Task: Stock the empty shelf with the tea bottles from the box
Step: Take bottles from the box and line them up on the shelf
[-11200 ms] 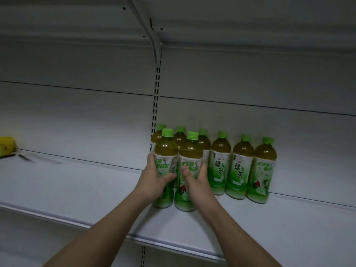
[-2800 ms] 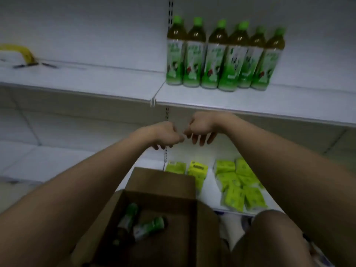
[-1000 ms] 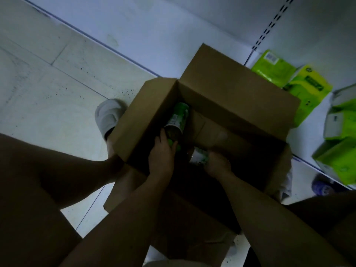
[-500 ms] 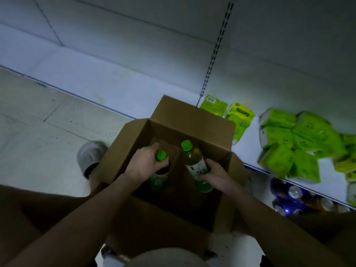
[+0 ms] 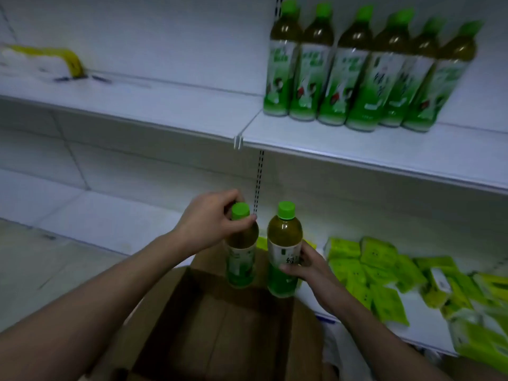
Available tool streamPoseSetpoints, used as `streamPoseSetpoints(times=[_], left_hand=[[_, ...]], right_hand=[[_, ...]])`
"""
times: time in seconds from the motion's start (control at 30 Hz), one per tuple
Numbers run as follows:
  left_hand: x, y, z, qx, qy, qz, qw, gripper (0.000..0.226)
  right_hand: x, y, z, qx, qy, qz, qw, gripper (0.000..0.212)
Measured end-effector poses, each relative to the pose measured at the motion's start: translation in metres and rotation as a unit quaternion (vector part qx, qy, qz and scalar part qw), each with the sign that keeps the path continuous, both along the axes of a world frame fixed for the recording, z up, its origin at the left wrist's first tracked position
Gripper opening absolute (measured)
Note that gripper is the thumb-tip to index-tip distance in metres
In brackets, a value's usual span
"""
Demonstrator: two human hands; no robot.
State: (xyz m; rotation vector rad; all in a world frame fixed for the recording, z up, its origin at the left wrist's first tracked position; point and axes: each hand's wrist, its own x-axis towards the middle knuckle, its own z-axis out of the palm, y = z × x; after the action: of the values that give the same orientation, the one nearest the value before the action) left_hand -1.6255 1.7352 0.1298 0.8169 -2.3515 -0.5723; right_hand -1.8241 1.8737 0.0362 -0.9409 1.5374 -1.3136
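Note:
My left hand grips a green-capped tea bottle by its neck. A second tea bottle stands upright beside it, with my right hand wrapped around its label. Both bottles hang above the open cardboard box, whose visible inside shows only bare cardboard. Up on the white shelf at the right, a row of several tea bottles stands close together near the back wall.
Green tissue packs lie piled on the lowest shelf at the right. A yellow and white pack rests at the far left of the upper shelf. A slotted upright runs behind the bottles. Tiled floor lies at the left.
Both hands have lifted a bottle each out of the box, up to just below the stocked shelf. My view has tilted up from the box to the shelves.

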Motion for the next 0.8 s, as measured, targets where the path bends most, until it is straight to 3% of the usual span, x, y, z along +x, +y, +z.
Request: streamPoseSetpoints(times=[0.1, 0.2, 0.47, 0.7, 0.8], left_hand=[[-0.017, 0.005, 0.052, 0.042, 0.098, -0.042, 0.993, 0.032], [-0.034, 0.017, 0.104, 0.058, 0.16, -0.081, 0.982, 0.028], [-0.088, 0.021, 0.222, 0.021, 0.272, -0.08, 0.959, 0.036], [-0.164, 0.026, 0.267, -0.027, 0.295, -0.042, 0.954, 0.031], [-0.2, 0.028, 0.267, -0.049, 0.276, -0.008, 0.96, 0.03]], right_hand=[[-0.007, 0.01, 0.046, -0.057, -0.005, 0.001, 0.998, 0.051], [-0.013, 0.017, 0.089, -0.111, -0.029, -0.004, 0.993, 0.075], [-0.049, 0.046, 0.195, -0.222, 0.019, -0.062, 0.973, 0.078], [-0.104, 0.063, 0.25, -0.226, 0.079, -0.143, 0.96, 0.062], [-0.128, 0.059, 0.258, -0.228, 0.084, -0.177, 0.954, 0.043]])
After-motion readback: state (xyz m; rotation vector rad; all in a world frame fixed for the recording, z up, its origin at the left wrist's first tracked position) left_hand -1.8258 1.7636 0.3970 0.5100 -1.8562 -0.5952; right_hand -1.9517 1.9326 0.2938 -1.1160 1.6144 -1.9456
